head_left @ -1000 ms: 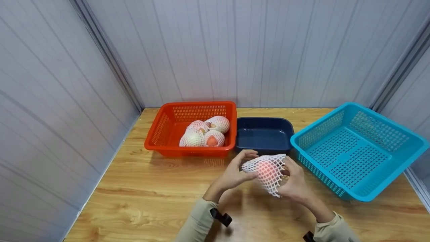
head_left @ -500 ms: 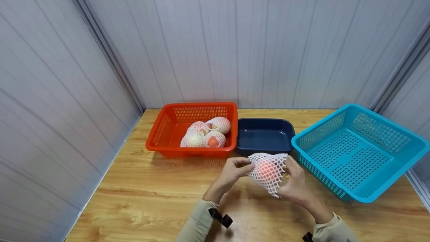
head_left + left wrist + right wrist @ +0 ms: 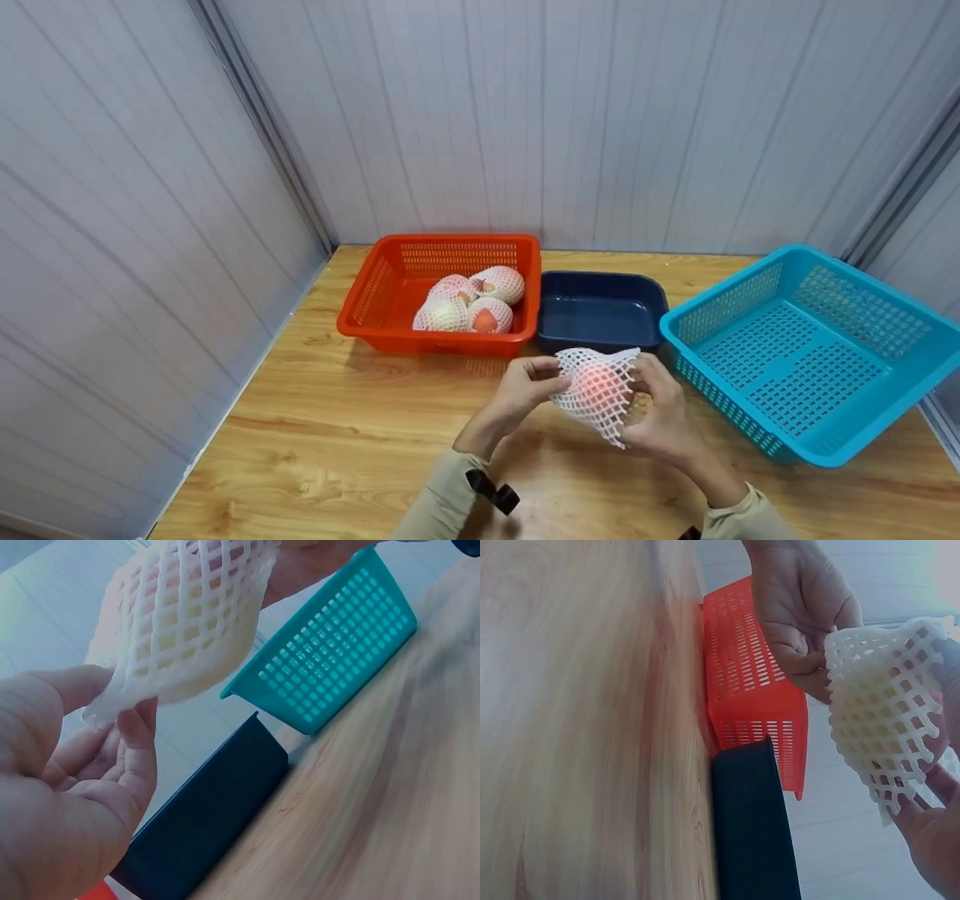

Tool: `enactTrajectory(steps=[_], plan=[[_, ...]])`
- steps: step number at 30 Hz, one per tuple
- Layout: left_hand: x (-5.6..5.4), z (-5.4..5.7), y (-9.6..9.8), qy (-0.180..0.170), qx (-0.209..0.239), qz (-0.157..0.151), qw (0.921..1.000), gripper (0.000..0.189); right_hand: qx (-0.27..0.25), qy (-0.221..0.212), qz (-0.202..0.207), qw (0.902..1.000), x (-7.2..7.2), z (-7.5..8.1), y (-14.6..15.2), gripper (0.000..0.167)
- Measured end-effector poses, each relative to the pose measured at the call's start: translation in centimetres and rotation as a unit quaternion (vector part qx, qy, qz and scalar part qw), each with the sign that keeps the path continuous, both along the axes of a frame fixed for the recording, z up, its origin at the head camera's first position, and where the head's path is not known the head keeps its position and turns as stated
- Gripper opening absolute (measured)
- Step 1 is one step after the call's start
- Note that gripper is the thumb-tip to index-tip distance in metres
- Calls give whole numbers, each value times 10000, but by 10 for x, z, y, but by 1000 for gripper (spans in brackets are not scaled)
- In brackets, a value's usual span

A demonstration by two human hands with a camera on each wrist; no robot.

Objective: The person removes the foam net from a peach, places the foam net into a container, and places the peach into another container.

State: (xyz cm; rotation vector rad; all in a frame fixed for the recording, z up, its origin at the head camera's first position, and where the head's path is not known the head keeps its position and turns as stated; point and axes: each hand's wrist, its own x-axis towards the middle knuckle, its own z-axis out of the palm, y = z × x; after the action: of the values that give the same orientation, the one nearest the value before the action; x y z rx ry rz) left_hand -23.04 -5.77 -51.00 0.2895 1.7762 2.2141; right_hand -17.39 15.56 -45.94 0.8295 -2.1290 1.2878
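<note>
In the head view a round reddish fruit (image 3: 600, 384) is wrapped in a white foam net sleeve (image 3: 574, 401), held in the air above the wooden table. My left hand (image 3: 523, 391) pinches the sleeve's left edge between thumb and fingers; the left wrist view shows that gathered edge of the foam net (image 3: 180, 630) closely. On the other side my right hand (image 3: 664, 416) holds the sleeve with curled fingers. In the right wrist view the fruit's pale yellow side shows through the foam net (image 3: 881, 712), and some right-hand fingers are hidden behind it.
An orange-red basket (image 3: 431, 341) at the back left contains several net-wrapped fruits (image 3: 491, 315). Beside it stands a dark blue tub (image 3: 600, 311), just behind my hands. A turquoise basket (image 3: 750, 401) stands at the right. Pale panel walls (image 3: 480, 120) enclose the table (image 3: 322, 450).
My left hand's fingers, spread around the sleeve's left side a second ago, now pinch its edge. The right hand keeps nearly the same hold. The head view has shifted slightly.
</note>
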Motion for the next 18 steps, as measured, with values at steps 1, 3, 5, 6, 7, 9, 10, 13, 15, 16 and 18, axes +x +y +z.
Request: enactTrajectory(steps=[1, 3, 5, 6, 7, 9, 10, 13, 15, 16, 18], plan=[[0, 0, 0, -50, -23, -88, 9999, 21, -1, 9, 21, 10000, 0, -1, 1, 65], [0, -2, 1, -126, -47, -271, 9995, 19, -18, 11, 69, 10000, 0, -2, 2, 65], [-2, -4, 2, -172, -41, -362, 9992, 15, -5, 48, 104, 9999, -1, -3, 3, 65], [-3, -5, 2, -162, -34, -352, 9992, 13, 4, 71, 101, 9999, -1, -3, 3, 65], [-3, -5, 2, -163, -24, -334, 9993, 11, 8, 82, 101, 9999, -1, -3, 4, 65], [-4, -6, 3, -172, -51, -274, 9995, 8, 27, 135, 75, 9999, -1, -4, 4, 65], [-4, -6, 4, -193, -72, -245, 9995, 8, 36, 145, 53, 9999, -1, -4, 5, 65], [-4, -5, 5, -277, -128, -177, 9994, 9, 11, 209, -14, 9998, 0, -5, 5, 64], [-4, -5, 5, -296, -148, -94, 9994, 10, -49, 217, 2, 9998, 1, -5, 6, 63], [-4, -6, 5, -301, -136, -49, 9994, 11, -75, 207, 15, 9998, 1, -5, 6, 64], [-4, -7, 5, -298, -108, 19, 9995, 12, -112, 198, 55, 9997, 1, -6, 7, 65]])
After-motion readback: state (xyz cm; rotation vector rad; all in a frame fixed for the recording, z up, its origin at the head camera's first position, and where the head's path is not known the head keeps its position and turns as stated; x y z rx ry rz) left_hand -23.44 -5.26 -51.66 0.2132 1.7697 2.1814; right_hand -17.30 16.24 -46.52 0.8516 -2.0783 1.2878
